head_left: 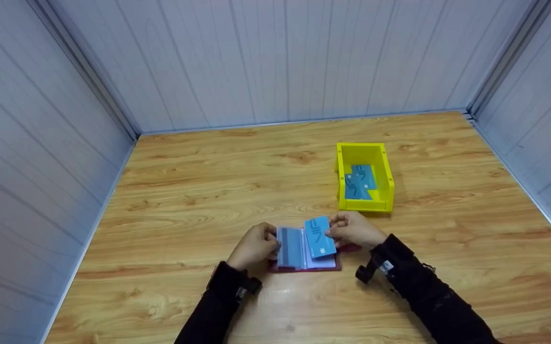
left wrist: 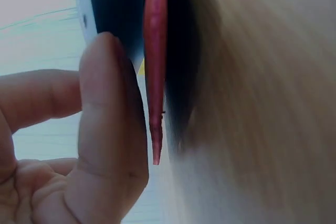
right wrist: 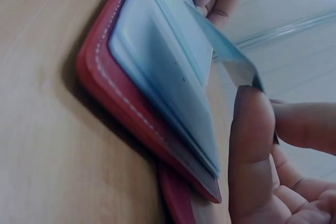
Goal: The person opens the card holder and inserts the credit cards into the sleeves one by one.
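Note:
A red card holder (head_left: 305, 270) with clear plastic sleeves lies spread on the table; its stitched red cover (right wrist: 118, 80) shows in the right wrist view. The left sleeve (head_left: 291, 248) has a blue card with a dark stripe in it. My left hand (head_left: 258, 246) grips the left edge of the sleeves, its thumb (left wrist: 105, 114) beside the red cover in the left wrist view. Between the thumb and fingers of my right hand (head_left: 355, 230) is a blue card (head_left: 319, 234), tilted over the right sleeve (right wrist: 163, 72) and overlapping it in the head view.
Beyond the right hand stands a yellow bin (head_left: 366, 205), with blue cards (head_left: 364, 177) lying in it. A red flap (head_left: 350, 248) sticks out from the holder's right side. Pale panel walls (head_left: 256, 62) border the wooden table (head_left: 185, 191) at the back and sides.

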Available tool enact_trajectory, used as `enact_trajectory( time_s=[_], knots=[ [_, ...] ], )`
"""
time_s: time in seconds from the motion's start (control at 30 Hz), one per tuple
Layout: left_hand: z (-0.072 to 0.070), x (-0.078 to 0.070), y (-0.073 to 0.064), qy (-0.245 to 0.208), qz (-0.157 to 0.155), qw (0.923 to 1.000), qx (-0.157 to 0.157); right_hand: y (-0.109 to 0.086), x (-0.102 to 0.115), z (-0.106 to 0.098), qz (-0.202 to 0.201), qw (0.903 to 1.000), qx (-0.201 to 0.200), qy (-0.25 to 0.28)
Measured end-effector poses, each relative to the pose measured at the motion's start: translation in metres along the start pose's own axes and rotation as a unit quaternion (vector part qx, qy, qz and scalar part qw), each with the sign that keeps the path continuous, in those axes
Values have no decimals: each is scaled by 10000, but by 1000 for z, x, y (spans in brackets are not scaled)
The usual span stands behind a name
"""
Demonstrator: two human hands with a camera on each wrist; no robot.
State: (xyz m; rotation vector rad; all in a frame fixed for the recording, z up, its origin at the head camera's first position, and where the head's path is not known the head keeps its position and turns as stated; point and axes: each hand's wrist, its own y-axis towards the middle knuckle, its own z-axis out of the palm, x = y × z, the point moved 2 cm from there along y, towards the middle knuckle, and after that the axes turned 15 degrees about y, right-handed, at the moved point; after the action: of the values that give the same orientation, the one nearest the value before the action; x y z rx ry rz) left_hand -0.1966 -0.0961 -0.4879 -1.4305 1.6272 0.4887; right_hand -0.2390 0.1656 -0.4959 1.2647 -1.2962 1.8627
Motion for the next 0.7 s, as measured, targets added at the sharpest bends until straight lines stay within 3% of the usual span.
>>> enact_trajectory(
  time_s=[0.2,0.4,0.7],
  knots=[
    [1,0,0,-45,-55,10000,17,2,-4,5,-38,9997,80,219],
    [0,0,0,14,-92,10000,-21,1,-5,6,-41,9999,60,129],
    [3,3,3,-47,-162,9999,12,4,-9,12,-84,9994,334,-84]
  ],
)
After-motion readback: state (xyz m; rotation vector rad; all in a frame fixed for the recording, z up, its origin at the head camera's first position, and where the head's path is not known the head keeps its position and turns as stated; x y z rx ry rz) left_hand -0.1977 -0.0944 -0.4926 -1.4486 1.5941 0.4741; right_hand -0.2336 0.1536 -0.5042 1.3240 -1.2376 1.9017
